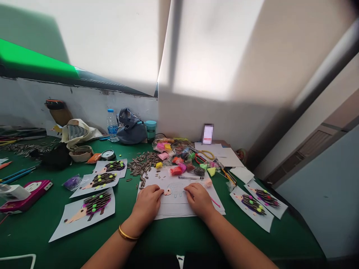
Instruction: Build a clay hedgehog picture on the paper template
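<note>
In the head view a white sheet of paper (171,207) lies on a small stack in front of me, with a pencil-drawn hedgehog (175,189) whose face is peach-coloured. My left hand (148,201) rests on the sheet, fingers curled together, thumb and fingertips at the hedgehog's snout. At the hedgehog's rear, my right hand (198,198) has its thumb and forefinger pinched together, low over the paper. Whatever either pinch holds is too small or hidden to tell. A pink stick (214,202) lies just beside my right hand. Behind the drawing lies a marker pen (190,177).
Sunflower seeds (143,163) are heaped behind my left hand. Packets of coloured clay (176,170) spread across the back. Finished seed hedgehog pictures (92,209) lie at left, others (251,205) at right. Yellow-handled scissors (206,154), a water bottle (112,127) and a phone (207,134) stand farther off.
</note>
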### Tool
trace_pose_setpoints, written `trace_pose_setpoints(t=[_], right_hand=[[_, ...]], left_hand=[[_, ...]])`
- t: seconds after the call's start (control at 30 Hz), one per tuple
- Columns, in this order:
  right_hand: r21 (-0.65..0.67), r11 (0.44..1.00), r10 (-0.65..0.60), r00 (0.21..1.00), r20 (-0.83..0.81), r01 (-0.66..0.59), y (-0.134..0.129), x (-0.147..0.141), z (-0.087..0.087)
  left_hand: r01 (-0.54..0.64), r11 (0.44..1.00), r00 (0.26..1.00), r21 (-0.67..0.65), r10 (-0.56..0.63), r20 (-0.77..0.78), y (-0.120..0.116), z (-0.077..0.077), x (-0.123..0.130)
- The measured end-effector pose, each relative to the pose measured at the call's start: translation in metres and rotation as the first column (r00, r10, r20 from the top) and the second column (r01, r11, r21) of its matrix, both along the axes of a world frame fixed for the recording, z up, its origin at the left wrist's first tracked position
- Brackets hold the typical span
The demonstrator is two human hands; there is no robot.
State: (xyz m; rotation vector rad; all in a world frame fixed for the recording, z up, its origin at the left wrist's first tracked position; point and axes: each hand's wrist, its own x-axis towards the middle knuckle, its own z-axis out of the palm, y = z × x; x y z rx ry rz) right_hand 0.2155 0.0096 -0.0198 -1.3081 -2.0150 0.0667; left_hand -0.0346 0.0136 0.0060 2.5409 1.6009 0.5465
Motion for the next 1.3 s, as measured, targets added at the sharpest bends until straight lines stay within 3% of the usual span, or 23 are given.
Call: trace_pose_setpoints(t=[0.23,0.5,1.3], right_hand=[[-0.040,0.999,-0.014,1.000,-0.022,0.013,-0.0009,0.0000,0.0013],[-0.050,0.999,-0.014,0.999,-0.029,0.013,0.0005,0.0004,0.0002],[-0.080,0.997,-0.017,0.999,-0.034,0.014,-0.0007,0.0005,0.0036]], left_hand=[[-0.008,1.000,1.000,0.003,0.008,-0.017,-0.0011,-0.0005,0.0000],[0.080,0.992,0.997,0.098,-0.079,-0.015,-0.0035,-0.0050,-0.0062],[0.017,0.999,1.000,0.046,-0.017,0.003,-0.0047,-0.0029,-0.0024]])
